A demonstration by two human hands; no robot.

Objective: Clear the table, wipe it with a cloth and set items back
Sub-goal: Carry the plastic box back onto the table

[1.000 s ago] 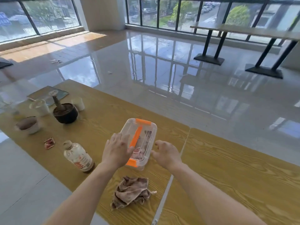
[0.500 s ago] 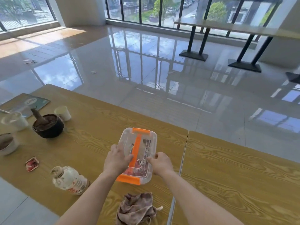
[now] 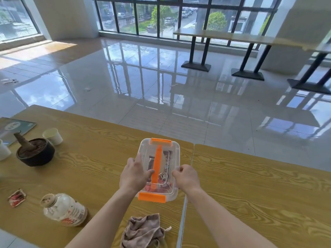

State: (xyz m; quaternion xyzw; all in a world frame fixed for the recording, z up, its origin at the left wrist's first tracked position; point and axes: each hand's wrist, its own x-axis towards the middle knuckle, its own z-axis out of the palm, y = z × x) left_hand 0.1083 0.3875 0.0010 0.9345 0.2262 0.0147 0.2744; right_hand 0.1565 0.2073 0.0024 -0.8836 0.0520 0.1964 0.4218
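A clear plastic box (image 3: 166, 147) with orange clips and an orange handle is held over the wooden table (image 3: 93, 158), near the seam with the second table (image 3: 259, 185). My left hand (image 3: 134, 174) grips its left side, thumb by the orange handle. My right hand (image 3: 186, 179) grips its right rim. Packets show inside the box. A crumpled brownish cloth (image 3: 143, 231) lies on the table just below the box, between my forearms.
Left on the table are a lying bottle (image 3: 64, 209), a small red packet (image 3: 17, 197), a dark bowl with a pestle (image 3: 35, 153), a white paper cup (image 3: 52, 136) and a booklet (image 3: 14, 127). Shiny tiled floor and black-legged tables lie beyond.
Both hands have closed on the sides of the box, and it now sits closer to the table seam. The view has swung right, so the left-hand items sit further left.
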